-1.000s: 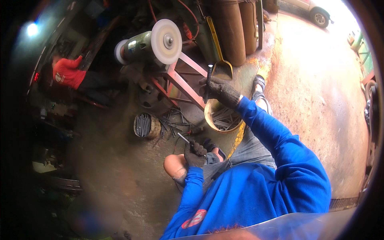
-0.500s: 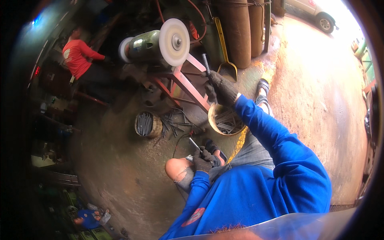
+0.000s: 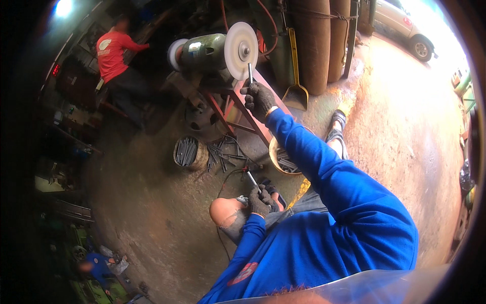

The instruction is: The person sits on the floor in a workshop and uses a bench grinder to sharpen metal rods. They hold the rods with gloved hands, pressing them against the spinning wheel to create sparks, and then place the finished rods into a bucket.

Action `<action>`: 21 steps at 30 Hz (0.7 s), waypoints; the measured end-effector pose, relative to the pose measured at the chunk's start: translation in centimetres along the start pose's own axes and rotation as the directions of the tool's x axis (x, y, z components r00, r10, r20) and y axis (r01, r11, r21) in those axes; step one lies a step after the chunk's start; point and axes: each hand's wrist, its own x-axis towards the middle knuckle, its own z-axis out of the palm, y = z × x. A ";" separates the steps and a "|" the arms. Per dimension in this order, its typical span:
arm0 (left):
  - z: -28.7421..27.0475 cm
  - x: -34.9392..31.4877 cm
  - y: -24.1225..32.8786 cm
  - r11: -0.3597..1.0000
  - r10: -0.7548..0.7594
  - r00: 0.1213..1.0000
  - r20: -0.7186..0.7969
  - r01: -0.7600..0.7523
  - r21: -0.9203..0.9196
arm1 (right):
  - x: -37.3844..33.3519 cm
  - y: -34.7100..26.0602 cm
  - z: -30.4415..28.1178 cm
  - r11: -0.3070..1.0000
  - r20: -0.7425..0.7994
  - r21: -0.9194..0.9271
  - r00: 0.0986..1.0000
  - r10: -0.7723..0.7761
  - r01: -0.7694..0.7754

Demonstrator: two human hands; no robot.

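Observation:
A short metal rod (image 3: 250, 72) stands upright in my gloved right hand (image 3: 259, 101), fingers closed round its lower end. Its top is at the lower edge of the white wheel (image 3: 234, 50) of a green bench grinder (image 3: 205, 54); whether they touch I cannot tell. Low over my bent knee, my gloved left hand (image 3: 260, 201) grips another shiny metal rod (image 3: 252, 180), which tilts up and to the left. Under my right forearm is a round tub (image 3: 276, 154) holding metal rods, partly hidden by the sleeve.
A red metal stand (image 3: 255, 109) carries the grinder. Left of it, a round container (image 3: 201, 156) holds dark rods; more loose rods (image 3: 223, 154) lie on the floor beside it. A yellow-handled dustpan (image 3: 295, 96) leans near tall brown cylinders (image 3: 311, 48). A person in red (image 3: 112, 53) works at the far left.
My right hand has brought its rod up against or close to the wheel from its right side. The view has shifted a little. My left hand still holds its rod low by the knee.

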 end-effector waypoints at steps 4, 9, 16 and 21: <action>-0.1 -0.1 -0.1 1.000 -0.010 0.999 0.046 0.011 -0.008 | -0.1 0.8 1.3 0.999 -0.031 -0.026 0.998 -0.046 0.046; 0.5 -0.2 0.0 1.000 0.002 0.999 -0.039 -0.003 -0.016 | 0.1 1.0 2.2 0.992 -0.079 -0.094 0.993 -0.089 0.081; 0.9 -0.8 0.0 0.999 0.031 0.999 -0.026 -0.032 -0.027 | 0.6 1.4 2.1 0.994 -0.089 -0.086 0.993 -0.078 0.070; 0.9 -1.0 0.1 0.999 0.016 0.999 -0.035 -0.017 -0.034 | 2.2 2.1 0.9 0.994 -0.103 -0.106 0.994 -0.034 0.023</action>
